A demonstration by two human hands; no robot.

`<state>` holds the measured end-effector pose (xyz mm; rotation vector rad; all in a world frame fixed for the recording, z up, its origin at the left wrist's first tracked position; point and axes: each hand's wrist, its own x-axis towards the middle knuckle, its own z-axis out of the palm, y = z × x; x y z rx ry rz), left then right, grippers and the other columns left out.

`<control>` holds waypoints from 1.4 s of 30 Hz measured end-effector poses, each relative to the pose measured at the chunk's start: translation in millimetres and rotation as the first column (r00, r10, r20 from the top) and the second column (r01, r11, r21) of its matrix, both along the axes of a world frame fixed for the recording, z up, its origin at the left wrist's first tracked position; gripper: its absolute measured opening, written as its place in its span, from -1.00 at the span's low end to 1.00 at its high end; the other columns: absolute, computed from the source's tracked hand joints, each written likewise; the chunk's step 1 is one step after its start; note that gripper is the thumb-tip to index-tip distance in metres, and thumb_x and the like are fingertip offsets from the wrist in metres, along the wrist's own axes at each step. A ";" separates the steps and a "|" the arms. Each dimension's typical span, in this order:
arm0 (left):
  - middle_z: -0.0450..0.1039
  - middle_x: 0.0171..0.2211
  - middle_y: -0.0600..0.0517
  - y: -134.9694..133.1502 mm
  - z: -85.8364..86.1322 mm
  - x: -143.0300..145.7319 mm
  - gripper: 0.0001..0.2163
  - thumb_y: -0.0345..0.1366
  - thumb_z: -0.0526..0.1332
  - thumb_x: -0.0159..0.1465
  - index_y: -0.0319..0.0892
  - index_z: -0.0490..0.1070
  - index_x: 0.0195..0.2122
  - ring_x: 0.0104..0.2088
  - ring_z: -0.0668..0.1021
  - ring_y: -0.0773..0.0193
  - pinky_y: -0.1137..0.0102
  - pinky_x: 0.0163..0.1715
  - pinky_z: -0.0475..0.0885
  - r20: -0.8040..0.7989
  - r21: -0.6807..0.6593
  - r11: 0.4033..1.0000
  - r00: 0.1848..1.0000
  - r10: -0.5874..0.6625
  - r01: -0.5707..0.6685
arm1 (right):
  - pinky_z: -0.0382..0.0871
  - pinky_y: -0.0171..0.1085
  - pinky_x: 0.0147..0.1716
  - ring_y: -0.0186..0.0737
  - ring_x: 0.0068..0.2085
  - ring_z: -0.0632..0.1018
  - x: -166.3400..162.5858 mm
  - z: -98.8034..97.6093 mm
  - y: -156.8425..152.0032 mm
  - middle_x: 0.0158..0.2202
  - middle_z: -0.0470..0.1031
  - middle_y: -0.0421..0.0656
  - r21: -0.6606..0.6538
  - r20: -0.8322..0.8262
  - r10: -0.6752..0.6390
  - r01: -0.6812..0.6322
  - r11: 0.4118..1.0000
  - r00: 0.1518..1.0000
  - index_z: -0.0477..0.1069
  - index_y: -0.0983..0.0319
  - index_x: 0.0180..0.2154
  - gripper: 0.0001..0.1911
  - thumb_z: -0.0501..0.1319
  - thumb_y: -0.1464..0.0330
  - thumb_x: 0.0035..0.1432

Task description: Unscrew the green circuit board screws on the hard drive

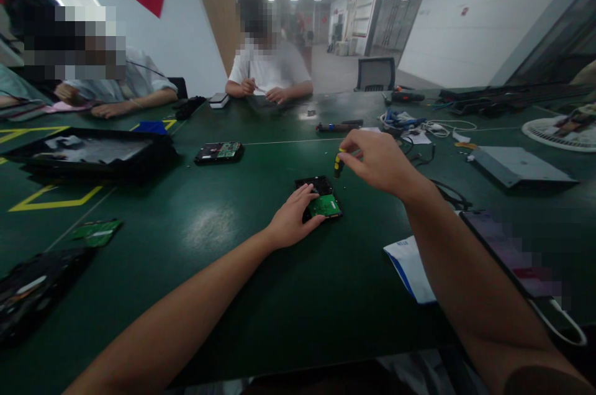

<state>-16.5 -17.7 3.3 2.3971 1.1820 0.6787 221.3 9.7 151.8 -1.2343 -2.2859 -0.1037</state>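
Observation:
A small black hard drive (320,196) with a green circuit board on top lies on the dark green table (223,271). My left hand (293,218) rests on its near left edge, fingers pressed against it to steady it. My right hand (379,162) hovers above the drive, fingers pinched on the black and yellow handle of a small screwdriver (338,164), which points down toward the drive.
A second drive (218,152) and a black tray (88,153) lie to the left. A loose green board (95,232) sits at near left. Cables and tools (410,122), a grey flat case (516,165) and white paper (412,267) are on the right. Two people sit across the table.

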 end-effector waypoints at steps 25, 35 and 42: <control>0.08 0.47 -0.14 -1.8 3.0 0.3 -0.45 0.00 0.22 0.37 -0.11 0.27 0.32 0.49 0.09 -0.03 -0.02 0.45 0.09 0.008 -0.014 1.000 1.000 0.000 0.000 | 0.32 -0.14 -0.19 -0.06 -0.23 0.56 -1.0 4.1 -4.6 -0.24 0.61 -0.09 0.012 0.026 -0.030 0.030 0.999 0.999 0.49 0.19 -0.21 -0.91 0.27 0.31 0.28; 0.07 0.48 -0.15 0.9 -3.1 -0.3 -0.44 0.02 0.21 0.38 -0.13 0.27 0.32 0.50 0.08 -0.03 -0.03 0.45 0.09 0.004 0.001 1.000 1.000 -0.003 0.003 | 0.30 -0.16 -0.18 -0.07 -0.20 0.56 -5.4 -1.9 -2.2 -0.20 0.61 -0.06 -0.028 -0.028 0.038 -0.039 0.999 0.999 0.49 0.25 -0.11 -0.83 0.24 0.37 0.26; 0.08 0.47 -0.13 0.4 -1.7 0.1 -0.46 0.00 0.22 0.38 -0.11 0.27 0.31 0.49 0.09 -0.04 -0.05 0.45 0.09 0.008 0.011 1.000 1.000 -0.007 0.007 | 0.33 -0.15 -0.15 -0.09 -0.19 0.53 -4.5 -2.4 -1.2 -0.17 0.57 -0.06 -0.079 -0.075 0.088 -0.094 0.992 0.993 0.50 0.20 -0.18 -0.86 0.21 0.30 0.32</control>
